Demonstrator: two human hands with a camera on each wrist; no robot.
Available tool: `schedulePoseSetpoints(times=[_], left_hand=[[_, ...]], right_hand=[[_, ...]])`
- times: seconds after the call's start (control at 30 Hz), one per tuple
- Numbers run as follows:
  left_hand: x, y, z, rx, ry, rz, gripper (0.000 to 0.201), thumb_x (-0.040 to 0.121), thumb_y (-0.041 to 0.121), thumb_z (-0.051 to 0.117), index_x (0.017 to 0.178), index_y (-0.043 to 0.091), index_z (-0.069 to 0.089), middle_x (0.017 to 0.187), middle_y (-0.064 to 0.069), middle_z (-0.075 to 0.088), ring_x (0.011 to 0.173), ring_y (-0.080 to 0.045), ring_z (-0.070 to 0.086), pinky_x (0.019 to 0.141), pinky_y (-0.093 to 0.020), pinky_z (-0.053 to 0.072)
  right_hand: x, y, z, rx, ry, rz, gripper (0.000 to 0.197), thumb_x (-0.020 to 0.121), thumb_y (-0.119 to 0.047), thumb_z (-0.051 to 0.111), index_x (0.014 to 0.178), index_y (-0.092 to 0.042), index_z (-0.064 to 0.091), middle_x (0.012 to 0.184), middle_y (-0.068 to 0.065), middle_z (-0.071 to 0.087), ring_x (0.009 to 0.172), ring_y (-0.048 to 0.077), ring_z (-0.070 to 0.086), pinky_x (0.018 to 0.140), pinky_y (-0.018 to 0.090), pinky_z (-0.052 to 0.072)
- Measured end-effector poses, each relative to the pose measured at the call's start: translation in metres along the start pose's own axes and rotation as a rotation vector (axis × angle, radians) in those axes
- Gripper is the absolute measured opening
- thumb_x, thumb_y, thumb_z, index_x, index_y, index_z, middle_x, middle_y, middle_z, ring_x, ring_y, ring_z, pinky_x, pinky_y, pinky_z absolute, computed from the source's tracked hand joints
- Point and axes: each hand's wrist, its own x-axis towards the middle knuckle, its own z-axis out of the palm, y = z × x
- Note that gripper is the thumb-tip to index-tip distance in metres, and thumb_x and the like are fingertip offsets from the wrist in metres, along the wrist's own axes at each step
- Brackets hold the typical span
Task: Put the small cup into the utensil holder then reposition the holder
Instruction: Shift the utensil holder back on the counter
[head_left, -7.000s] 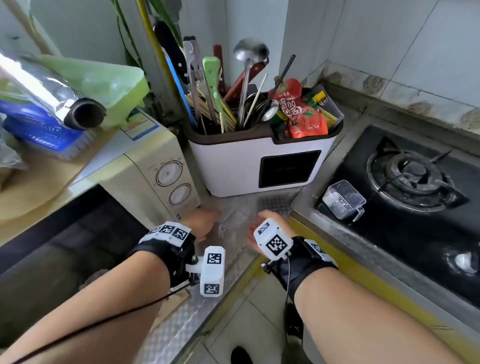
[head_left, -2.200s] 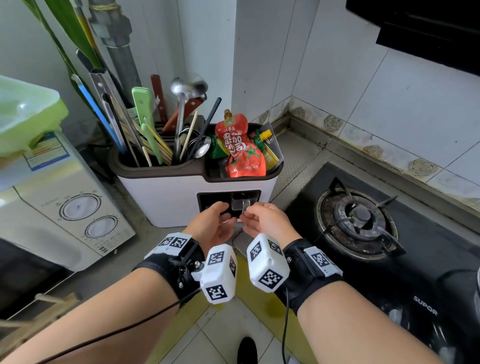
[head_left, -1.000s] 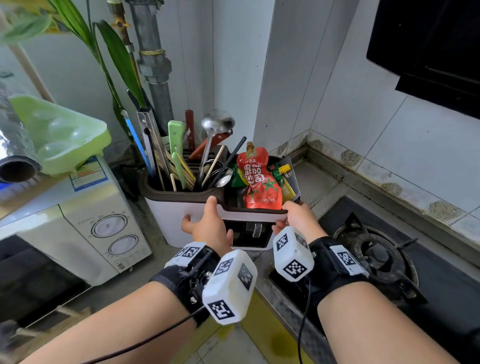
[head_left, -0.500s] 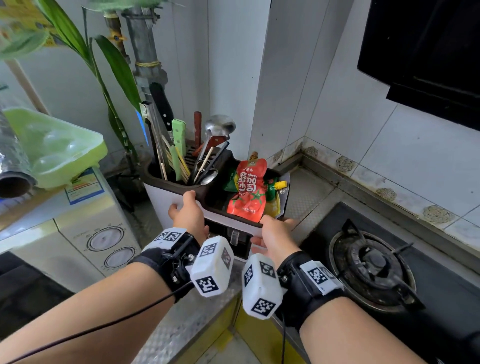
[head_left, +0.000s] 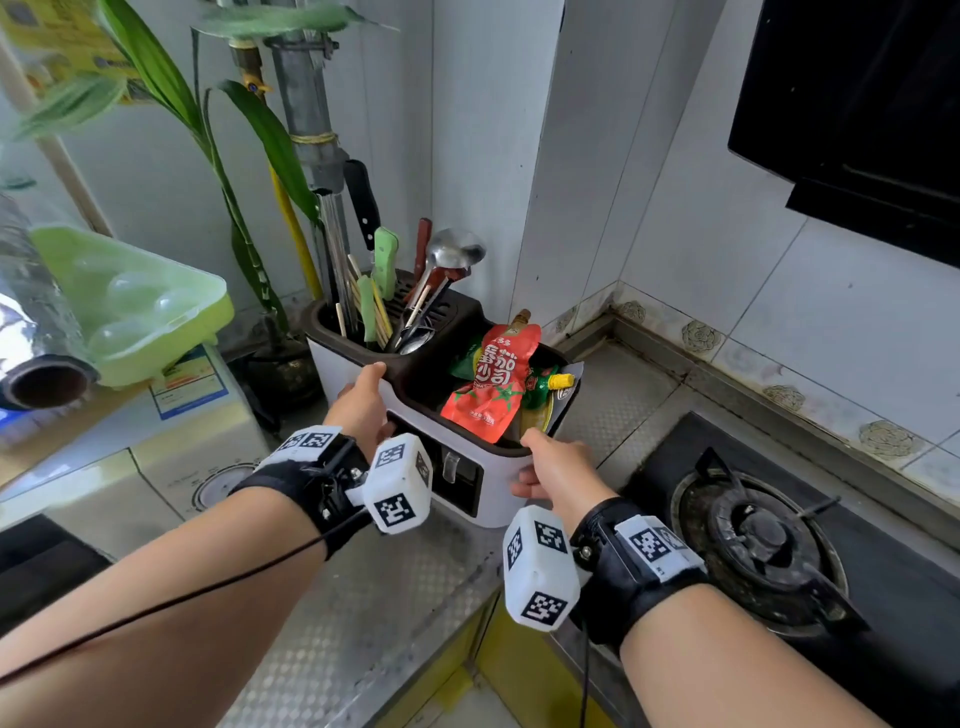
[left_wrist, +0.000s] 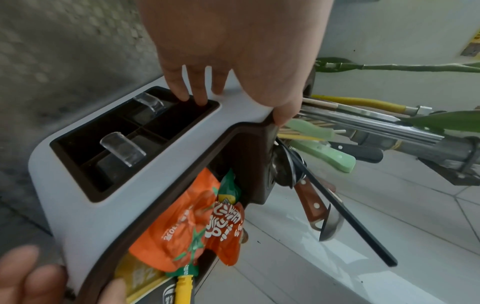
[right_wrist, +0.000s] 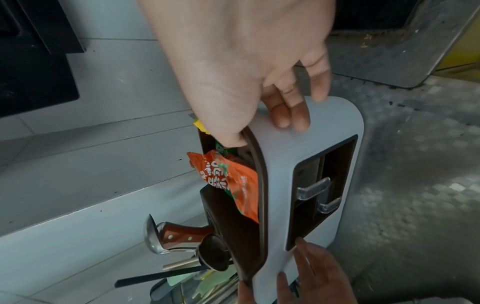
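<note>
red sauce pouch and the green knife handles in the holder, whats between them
In the head view, the holder's brown divider wall and the ladle with spoons stand between red pouch and green handles.

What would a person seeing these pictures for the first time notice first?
Most striking is the white holder in the middle of the counter, gripped at its brown rim by the left hand and the right hand. A bright red pouch sticks out of its right compartment, and knives and a ladle stand in the left one. A gas burner lies to the right.
</note>
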Motion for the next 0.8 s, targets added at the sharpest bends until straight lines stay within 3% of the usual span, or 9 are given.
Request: schedulePoseSetpoints(times=[0.1,0.2,0.27,0.33,0.4,0.5,0.63,0.7,0.8], left_hand=[[0.004,0.009,0.0,0.053,0.023,0.028,0.052,0.097,0.049,0.036,0.12,0.006,0.055,0.079,-0.008,0.053,0.063,-0.019,0.052,0.048,-0.027,0.035],[0.006,0.017,0.005,0.106,0.059,0.04,0.043,0.1,0.043,0.033,0.108,0.006,0.053,0.067,-0.007,0.045,0.053,-0.017,0.042,0.04,-0.025,0.033],[0.006,0.024,0.011,0.079,0.091,0.017,0.041,0.101,0.04,0.034,0.112,0.007,0.055,0.064,-0.007,0.042,0.052,-0.017,0.039,0.039,-0.026,0.031],[0.004,0.03,0.016,0.037,0.112,-0.045,0.039,0.1,0.038,0.037,0.094,0.004,0.055,0.063,-0.006,0.04,0.051,-0.016,0.038,0.042,-0.025,0.026],[0.002,0.03,0.018,-0.002,0.097,-0.093,0.04,0.1,0.036,0.037,0.072,0.009,0.043,0.062,-0.005,0.039,0.051,-0.016,0.037,0.041,-0.025,0.024],[0.002,0.029,0.018,-0.031,0.101,-0.103,0.041,0.1,0.034,0.036,0.066,0.011,0.035,0.06,-0.005,0.036,0.049,-0.016,0.035,0.041,-0.025,0.023],[0.004,0.025,0.004,-0.005,0.06,-0.076,0.037,0.099,0.039,0.04,0.082,0.007,0.047,0.066,-0.008,0.042,0.053,-0.019,0.039,0.046,-0.028,0.028],[0.008,0.022,-0.002,-0.047,-0.019,-0.109,0.04,0.095,0.046,0.043,0.087,0.008,0.052,0.083,-0.012,0.048,0.059,-0.019,0.042,0.055,-0.031,0.034],[0.007,0.017,-0.009,-0.12,-0.067,-0.134,0.059,0.09,0.054,0.048,0.128,0.008,0.05,0.111,-0.013,0.055,0.075,-0.02,0.051,0.077,-0.037,0.04]], right_hand=[[0.008,0.001,0.005,-0.022,-0.076,-0.013,0.057,0.084,-0.031,0.054,0.136,-0.011,0.041,0.069,0.006,0.06,0.05,0.019,0.065,0.068,0.035,0.054],[0.014,-0.001,0.011,-0.056,-0.112,-0.013,0.059,0.087,-0.034,0.048,0.141,-0.015,0.037,0.07,0.004,0.061,0.049,0.016,0.066,0.05,0.021,0.045],[0.016,-0.002,0.012,-0.069,-0.099,-0.021,0.054,0.087,-0.033,0.047,0.136,-0.012,0.041,0.068,0.004,0.059,0.05,0.017,0.065,0.039,0.014,0.035],[0.017,-0.003,0.012,-0.084,-0.1,-0.027,0.049,0.086,-0.032,0.047,0.13,-0.01,0.046,0.066,0.004,0.058,0.048,0.017,0.064,0.035,0.012,0.031],[0.018,-0.002,0.012,-0.09,-0.102,-0.024,0.046,0.087,-0.03,0.047,0.127,-0.008,0.048,0.066,0.004,0.058,0.048,0.017,0.063,0.035,0.012,0.03],[0.019,0.0,0.012,-0.077,-0.111,-0.013,0.045,0.088,-0.03,0.047,0.127,-0.007,0.048,0.066,0.005,0.056,0.051,0.018,0.063,0.035,0.012,0.028],[0.014,0.001,0.014,-0.03,-0.112,-0.009,0.047,0.09,-0.033,0.05,0.129,-0.007,0.048,0.068,0.005,0.055,0.048,0.017,0.062,0.039,0.015,0.034],[0.011,0.003,0.014,-0.009,-0.099,-0.014,0.049,0.091,-0.036,0.051,0.131,-0.008,0.047,0.07,0.005,0.055,0.054,0.017,0.061,0.046,0.019,0.038],[-0.001,0.004,0.013,0.027,-0.051,-0.044,0.06,0.091,-0.037,0.051,0.142,-0.011,0.034,0.075,0.004,0.054,0.06,0.016,0.058,0.052,0.024,0.036]])
